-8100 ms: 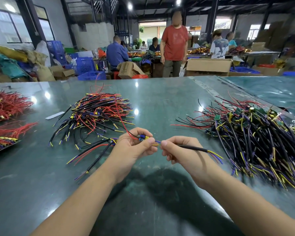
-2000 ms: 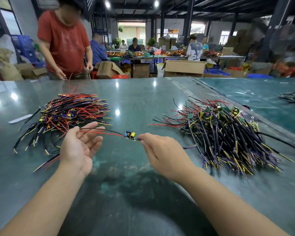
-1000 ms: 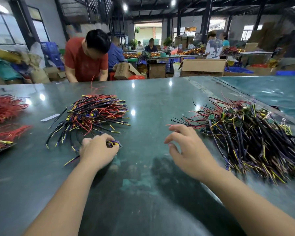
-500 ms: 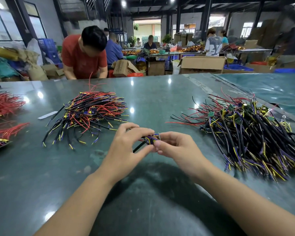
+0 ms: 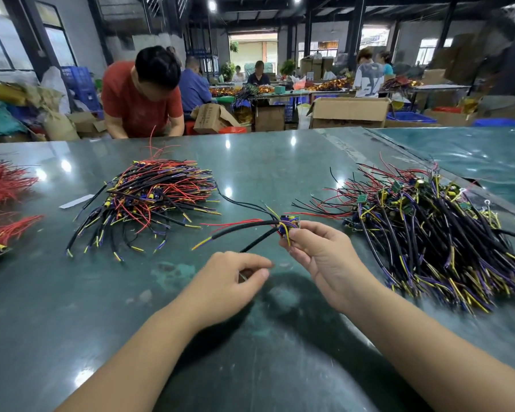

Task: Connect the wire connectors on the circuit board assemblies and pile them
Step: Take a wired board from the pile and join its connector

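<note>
Between two wire piles, the right hand (image 5: pixel 321 257) pinches a small circuit board assembly (image 5: pixel 289 226), black, red and yellow leads trailing left above bare counter (image 5: pixel 131 307); the left hand (image 5: pixel 229 281) pinches one black lead's end.

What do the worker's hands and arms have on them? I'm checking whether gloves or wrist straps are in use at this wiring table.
Nothing is worn. The left hand and right hand are bare, with no gloves, rings, watch or wrist strap. Both forearms are bare up to the picture's lower edge; no sleeve shows.
</note>
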